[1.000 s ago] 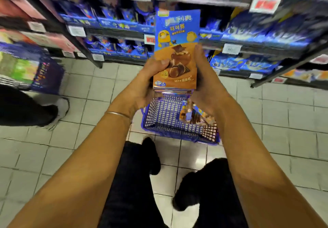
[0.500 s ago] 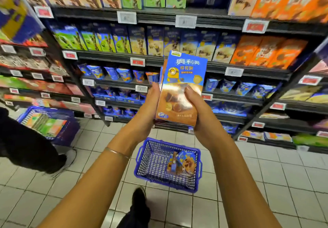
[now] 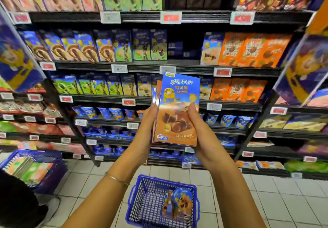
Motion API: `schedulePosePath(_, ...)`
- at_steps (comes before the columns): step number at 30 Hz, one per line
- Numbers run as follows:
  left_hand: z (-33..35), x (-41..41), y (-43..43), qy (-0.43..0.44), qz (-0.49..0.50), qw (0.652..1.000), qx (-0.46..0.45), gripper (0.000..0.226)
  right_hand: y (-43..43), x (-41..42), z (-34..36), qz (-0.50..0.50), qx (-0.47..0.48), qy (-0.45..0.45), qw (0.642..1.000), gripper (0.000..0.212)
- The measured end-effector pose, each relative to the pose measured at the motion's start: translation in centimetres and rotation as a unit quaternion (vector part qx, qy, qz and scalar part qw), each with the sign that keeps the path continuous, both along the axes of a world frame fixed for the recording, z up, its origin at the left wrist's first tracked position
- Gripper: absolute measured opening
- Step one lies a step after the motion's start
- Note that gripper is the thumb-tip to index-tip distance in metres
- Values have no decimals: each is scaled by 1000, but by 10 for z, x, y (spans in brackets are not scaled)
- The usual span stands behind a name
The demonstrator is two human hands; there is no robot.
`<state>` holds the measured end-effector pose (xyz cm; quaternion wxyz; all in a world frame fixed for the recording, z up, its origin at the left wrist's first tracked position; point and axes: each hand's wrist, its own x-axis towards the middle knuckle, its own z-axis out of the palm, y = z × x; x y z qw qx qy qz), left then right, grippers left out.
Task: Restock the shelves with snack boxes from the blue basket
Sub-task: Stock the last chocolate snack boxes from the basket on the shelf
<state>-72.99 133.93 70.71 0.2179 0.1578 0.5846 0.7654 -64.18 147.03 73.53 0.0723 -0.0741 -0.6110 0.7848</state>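
Snack boxes clasped upright between left hand and right hand, faces outward, presumably for shelving.

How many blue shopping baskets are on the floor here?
2. One blue basket sits on the tiles at bottom centre, holding a few snack boxes; a second basket stands at far left, full of colourful packets. Others may lie outside the view.
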Motion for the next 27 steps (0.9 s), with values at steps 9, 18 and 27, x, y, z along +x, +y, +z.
schedulePosePath(9,27,-93,12,2,20,999,49,68,6,-81,46,5,93,0,996,65)
schedulePosePath(18,81,-198,22,37,13,995,90,73,13,-170,107,-86,205,33,974,51)
schedulePosePath(27,148,-251,49,93,6,991,100,87,43,-220,161,-106,202,129,965,43)
